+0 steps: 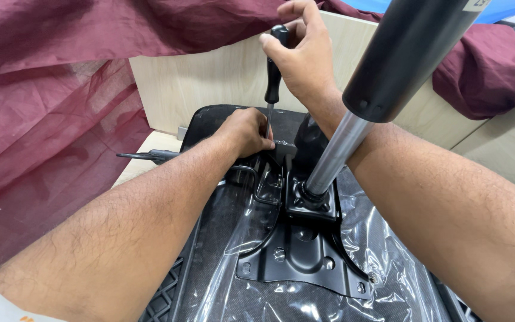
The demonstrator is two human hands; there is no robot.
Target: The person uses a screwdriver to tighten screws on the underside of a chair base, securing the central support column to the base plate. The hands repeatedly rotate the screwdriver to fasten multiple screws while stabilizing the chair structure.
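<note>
The right hand (302,56) is closed around the black handle of a screwdriver (273,77), which stands nearly upright. Its thin metal shaft goes down to the far end of the black metal mechanism plate (302,256) of an office chair. The left hand (247,132) is curled down over the place where the tip meets the metal, with the fingers pressed against the shaft and the plate; I cannot tell if it grips a small part under the fingers, because they hide the tip.

The plate lies on the underside of the upturned chair seat (210,122), which is black and is partly covered with a clear plastic wrap (382,250). The wrap is wrinkled and shines in the light. From the middle of the plate a gas lift cylinder (382,77) rises toward the camera, tilted to the right: the lower part is bright silver, the upper part is thick and matt black. It passes just beside the right forearm.

A black adjustment lever (150,156) sticks out to the left from under the left wrist. Behind the seat stands a light wooden panel (210,83), and a dark red cloth (49,119) hangs over its top edge and fills the left side of the view. More of this cloth lies at the far right.
</note>
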